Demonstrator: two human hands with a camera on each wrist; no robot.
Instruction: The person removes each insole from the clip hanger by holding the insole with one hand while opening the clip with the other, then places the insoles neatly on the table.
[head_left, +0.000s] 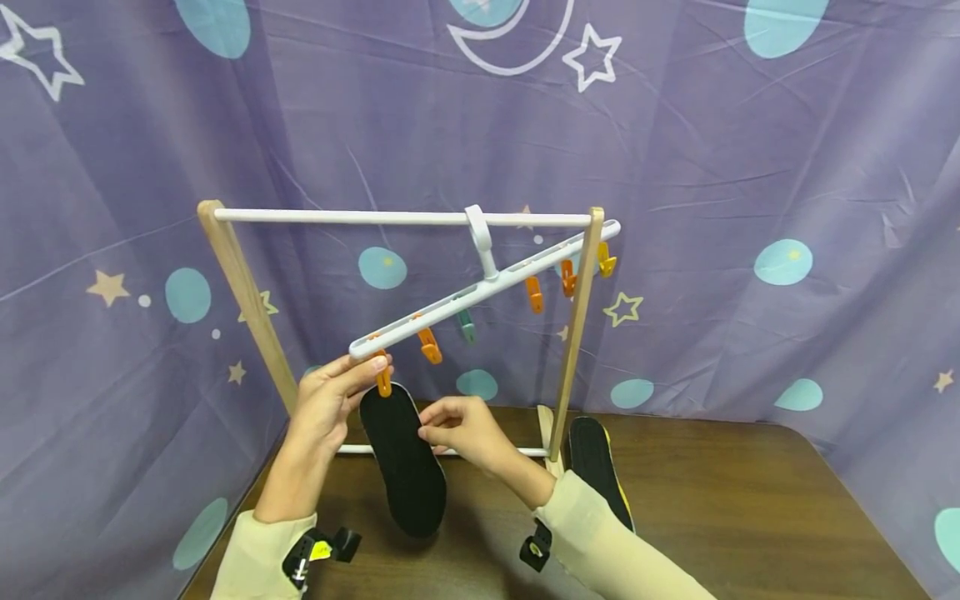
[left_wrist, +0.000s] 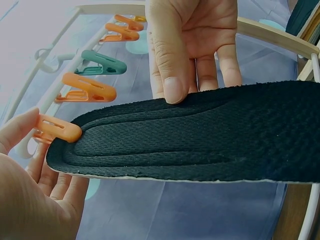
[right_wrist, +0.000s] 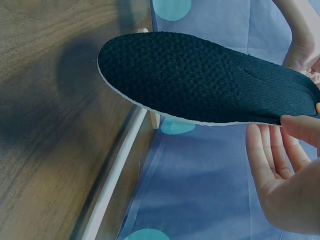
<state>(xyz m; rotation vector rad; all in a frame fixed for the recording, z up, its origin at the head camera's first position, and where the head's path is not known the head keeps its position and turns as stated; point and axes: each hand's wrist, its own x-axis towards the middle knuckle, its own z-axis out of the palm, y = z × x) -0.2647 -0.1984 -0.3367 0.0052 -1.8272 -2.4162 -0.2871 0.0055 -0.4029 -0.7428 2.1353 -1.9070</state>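
A black insole [head_left: 405, 467] hangs heel-end up below the low left end of a white clip hanger [head_left: 442, 310]. An orange clip [left_wrist: 59, 128] at that end lies over the insole's top edge. My left hand [head_left: 326, 404] pinches this clip between thumb and fingers. With thumb on the dark face and fingers behind, my right hand [head_left: 465, 429] pinches the insole's side edge, as the right wrist view shows the thumb [right_wrist: 300, 127] close up. A second insole [head_left: 596, 462], black with a yellow edge, lies on the table at right.
The hanger hooks over the top bar [head_left: 337, 217] of a wooden rack and tilts down leftward. Along it hang a green clip [head_left: 467, 325], more orange clips [head_left: 429, 345] and a yellow clip [head_left: 606, 260]. A patterned curtain [head_left: 712, 208] stands behind the brown table [head_left: 750, 500].
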